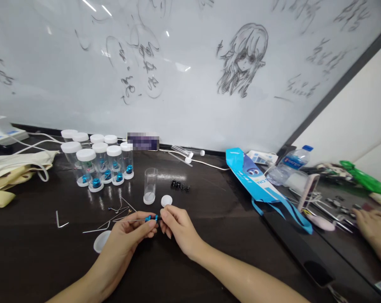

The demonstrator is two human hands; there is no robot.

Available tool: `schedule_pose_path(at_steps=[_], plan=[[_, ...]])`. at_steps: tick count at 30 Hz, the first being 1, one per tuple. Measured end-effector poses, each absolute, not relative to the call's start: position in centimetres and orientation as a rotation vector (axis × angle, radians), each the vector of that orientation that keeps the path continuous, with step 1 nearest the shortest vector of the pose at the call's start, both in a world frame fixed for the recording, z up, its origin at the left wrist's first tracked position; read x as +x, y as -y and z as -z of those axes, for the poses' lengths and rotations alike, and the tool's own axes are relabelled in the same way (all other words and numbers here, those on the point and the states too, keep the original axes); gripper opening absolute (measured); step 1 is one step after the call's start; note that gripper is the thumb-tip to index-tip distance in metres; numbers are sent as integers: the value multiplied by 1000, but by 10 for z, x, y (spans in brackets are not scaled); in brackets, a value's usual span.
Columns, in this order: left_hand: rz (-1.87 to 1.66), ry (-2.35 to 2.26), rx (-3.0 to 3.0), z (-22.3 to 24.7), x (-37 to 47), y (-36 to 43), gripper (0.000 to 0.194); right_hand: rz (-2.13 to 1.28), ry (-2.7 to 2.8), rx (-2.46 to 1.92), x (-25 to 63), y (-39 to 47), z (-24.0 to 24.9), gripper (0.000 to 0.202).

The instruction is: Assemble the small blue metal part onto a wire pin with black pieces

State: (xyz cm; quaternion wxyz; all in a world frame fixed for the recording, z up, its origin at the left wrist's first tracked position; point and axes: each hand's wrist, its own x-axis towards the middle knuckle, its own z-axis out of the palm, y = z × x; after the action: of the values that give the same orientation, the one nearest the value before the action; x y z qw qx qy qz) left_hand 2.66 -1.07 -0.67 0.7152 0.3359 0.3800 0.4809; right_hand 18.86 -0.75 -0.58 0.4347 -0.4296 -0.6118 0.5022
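Note:
Between thumb and fingers, my left hand [132, 231] pinches a small shiny blue metal part [149, 218]. A thin metal rod [130, 220] sticks out from it to the left. My right hand [176, 225] meets the part's right end, its fingertips closed on a small black piece [160, 218] that they mostly hide. Just beyond the hands stand an open clear tube [150, 185] with a white base and a white cap [166, 201] lying flat. Several small black parts [180, 185] form a row to the right of the tube.
Capped clear tubes [96, 168] with blue parts inside cluster at the back left. L-shaped hex keys [96, 230] and a white lid [101, 241] lie near my left hand. A blue bag [256, 176] and a water bottle [293, 164] are on the right, where another person's hand [375, 229] reaches in.

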Motion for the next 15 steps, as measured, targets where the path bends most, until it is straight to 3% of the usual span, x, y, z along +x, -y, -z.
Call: schedule_pose_path(at_steps=[15], plan=[[-1101, -861, 695, 3, 28, 12, 23, -1186, 1503, -1059, 189, 7, 8, 51]])
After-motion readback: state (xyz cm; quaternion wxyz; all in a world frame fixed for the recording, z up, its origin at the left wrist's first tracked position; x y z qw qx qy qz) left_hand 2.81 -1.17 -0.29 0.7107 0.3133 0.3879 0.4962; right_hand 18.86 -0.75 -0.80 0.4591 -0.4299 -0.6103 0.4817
